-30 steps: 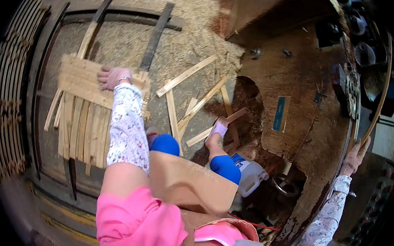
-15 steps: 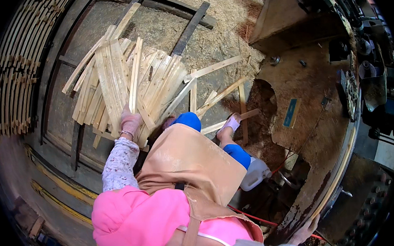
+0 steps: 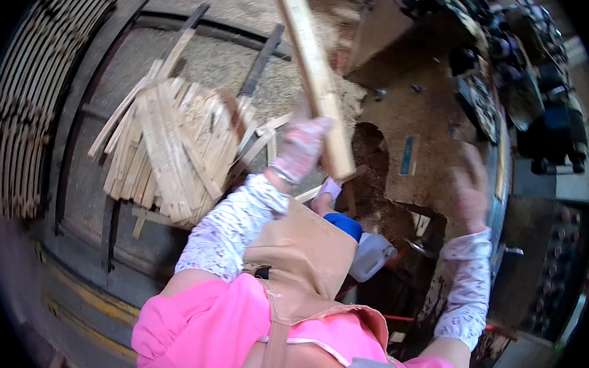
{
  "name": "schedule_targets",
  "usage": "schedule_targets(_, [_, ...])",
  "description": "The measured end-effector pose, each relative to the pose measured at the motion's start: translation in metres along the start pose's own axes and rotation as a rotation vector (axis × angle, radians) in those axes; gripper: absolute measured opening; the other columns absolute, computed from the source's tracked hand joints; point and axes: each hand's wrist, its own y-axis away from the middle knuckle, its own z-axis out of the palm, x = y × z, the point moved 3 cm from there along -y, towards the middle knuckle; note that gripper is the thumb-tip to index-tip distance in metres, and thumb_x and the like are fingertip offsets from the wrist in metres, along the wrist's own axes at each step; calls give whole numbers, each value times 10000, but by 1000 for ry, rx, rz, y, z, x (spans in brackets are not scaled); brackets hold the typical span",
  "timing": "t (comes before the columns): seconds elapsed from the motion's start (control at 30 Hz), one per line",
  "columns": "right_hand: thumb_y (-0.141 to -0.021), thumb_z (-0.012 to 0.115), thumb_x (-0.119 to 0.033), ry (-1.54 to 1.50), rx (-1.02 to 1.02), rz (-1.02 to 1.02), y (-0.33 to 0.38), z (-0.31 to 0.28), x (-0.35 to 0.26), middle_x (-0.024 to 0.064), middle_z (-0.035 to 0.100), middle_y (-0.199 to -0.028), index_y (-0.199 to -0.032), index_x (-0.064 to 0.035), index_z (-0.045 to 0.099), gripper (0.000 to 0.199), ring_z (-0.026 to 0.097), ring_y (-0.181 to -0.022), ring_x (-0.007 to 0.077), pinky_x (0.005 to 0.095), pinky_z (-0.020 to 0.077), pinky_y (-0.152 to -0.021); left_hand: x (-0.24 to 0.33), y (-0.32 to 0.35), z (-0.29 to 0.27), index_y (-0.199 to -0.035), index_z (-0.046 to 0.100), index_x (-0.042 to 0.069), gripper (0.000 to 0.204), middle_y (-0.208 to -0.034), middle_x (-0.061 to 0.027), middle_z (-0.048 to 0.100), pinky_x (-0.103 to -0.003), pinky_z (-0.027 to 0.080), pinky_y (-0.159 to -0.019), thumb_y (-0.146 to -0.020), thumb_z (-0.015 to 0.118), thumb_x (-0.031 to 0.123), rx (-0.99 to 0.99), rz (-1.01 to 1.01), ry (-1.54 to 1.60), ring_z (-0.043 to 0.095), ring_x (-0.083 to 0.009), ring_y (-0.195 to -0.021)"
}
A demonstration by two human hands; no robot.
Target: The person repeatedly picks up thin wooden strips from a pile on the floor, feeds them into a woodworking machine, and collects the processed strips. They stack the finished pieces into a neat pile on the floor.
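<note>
I have the left hand (image 3: 303,145) gripping a wooden strip (image 3: 318,81). The right hand (image 3: 470,197) is spread near an edge of the machine (image 3: 425,118).

Extends left forearm (image 3: 233,228) forward and to the right, diagonally across the front of the torso. Presents left grip (image 3: 302,146) closed, with curled fingers and slight blur. Extends right forearm (image 3: 466,288) forward, nearly upright in view. Presents right grip (image 3: 470,190) unclosed and blurred, with parted fingers directed forward. Shows both grips well apart.
</note>
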Motion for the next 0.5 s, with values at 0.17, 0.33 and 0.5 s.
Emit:
schedule_targets(0.17, [-894, 683, 36, -354, 98, 177, 60, 20, -23, 126, 421, -1582, -1574, -52, 369, 754, 440, -1425, 225, 340, 370, -1178, 167, -20, 152, -1537, 357, -13, 891, -1489, -205, 477, -363, 465, -1077, -826, 825, 251, -322, -76, 435, 505, -254, -1340])
schedule_targets(0.33, [-948, 552, 60, -62, 351, 468, 186, -88, 12, 156, 373, -1613, -1575, 20, 328, 667, 412, -1454, 239, 344, 345, -1195, 120, -16, 122, -1484, 464, 12, 697, -1441, -191, 569, -390, 495, -1063, -897, 742, 265, -550, -285, 595, 583, -284, -1286])
schedule_targets(0.5, [-963, 498, 54, 14, 441, 653, 309, -135, 77, 202, 393, -1600, -1548, 80, 339, 607, 431, -1449, 269, 358, 323, -1203, -114, 62, -38, -1381, 558, -32, 614, -1334, -211, 641, -384, 454, -1070, -911, 685, 343, 23, -584, -55, 601, -322, -1247])
